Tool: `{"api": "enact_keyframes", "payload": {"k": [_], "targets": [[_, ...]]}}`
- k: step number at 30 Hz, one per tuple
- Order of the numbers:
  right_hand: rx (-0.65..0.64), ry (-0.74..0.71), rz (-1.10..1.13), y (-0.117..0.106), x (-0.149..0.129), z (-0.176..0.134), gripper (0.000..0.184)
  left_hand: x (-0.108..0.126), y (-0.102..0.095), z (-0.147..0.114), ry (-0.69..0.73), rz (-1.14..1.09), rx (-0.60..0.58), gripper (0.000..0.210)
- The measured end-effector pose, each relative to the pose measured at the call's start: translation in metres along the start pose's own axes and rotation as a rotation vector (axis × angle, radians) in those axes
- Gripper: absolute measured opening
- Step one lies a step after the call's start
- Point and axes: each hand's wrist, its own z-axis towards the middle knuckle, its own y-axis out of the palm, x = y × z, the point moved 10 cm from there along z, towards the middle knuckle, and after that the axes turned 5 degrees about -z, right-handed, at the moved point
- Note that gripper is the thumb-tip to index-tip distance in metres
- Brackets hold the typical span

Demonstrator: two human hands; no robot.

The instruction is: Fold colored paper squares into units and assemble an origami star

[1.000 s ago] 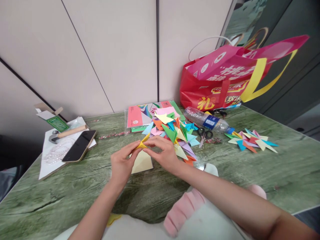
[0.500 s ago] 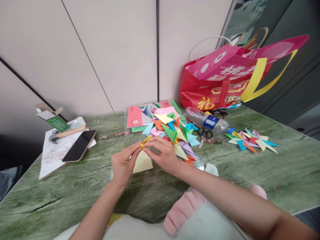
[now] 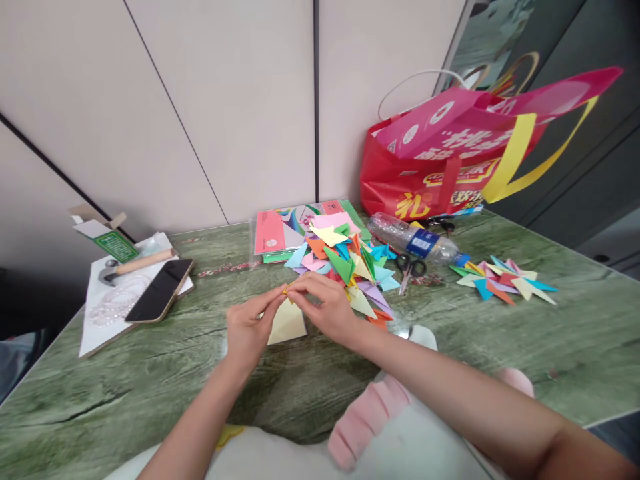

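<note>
Between the fingertips of both hands is a small piece of folded yellow paper (image 3: 286,291), mostly covered by the fingers. My left hand (image 3: 250,327) pinches it from the left, thumb and forefinger together. From the right, my right hand (image 3: 323,305) pinches the same paper with bent fingers. A pale yellow square sheet (image 3: 289,325) lies on the table just below the hands. Close behind and to the right is a heap of folded paper pieces (image 3: 342,265) in many colours, partly resting on a pink paper pack (image 3: 270,232).
Scissors (image 3: 411,269) and a plastic bottle (image 3: 417,243) lie right of the heap. Farther right is a pointed folded-paper star (image 3: 504,279). A red bag (image 3: 415,173) stands behind. At left are a phone (image 3: 160,291), a hammer (image 3: 137,265) and a green box (image 3: 116,247). A plush toy (image 3: 370,420) sits in front.
The yellow paper's raised point, visible earlier above the fingertips, no longer shows, and the fingertips sit closer together around it. Otherwise the arms have barely moved.
</note>
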Motion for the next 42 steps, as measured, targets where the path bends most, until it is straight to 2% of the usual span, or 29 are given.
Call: {"api": "enact_keyframes", "payload": {"k": [4,11,16,25,31,36,42], "targets": [[0.003,-0.002,0.034,-0.001,-0.002,0.000,0.012,-0.004,-0.001,0.000,-0.048,-0.010,0.011,0.017],[-0.029,0.016,0.026,0.002,0.001,0.000,0.012,0.003,-0.004,0.000,0.013,0.033,0.036,0.015],[0.004,0.031,0.050,0.000,0.003,0.001,0.014,0.000,-0.003,0.000,-0.012,0.005,0.021,0.016],[-0.040,0.035,0.013,0.003,0.002,0.001,0.012,0.006,-0.002,0.001,0.008,0.000,-0.003,0.014],[0.092,0.025,-0.100,-0.014,0.000,0.004,0.007,-0.007,-0.002,0.001,-0.182,-0.199,0.012,0.016],[0.024,0.017,0.003,-0.007,0.002,0.005,0.007,-0.026,0.005,0.000,-0.383,-0.447,0.019,0.017],[0.006,0.080,0.056,-0.003,0.008,0.001,0.008,-0.039,0.013,-0.002,-0.487,-0.614,-0.005,0.016]]}}
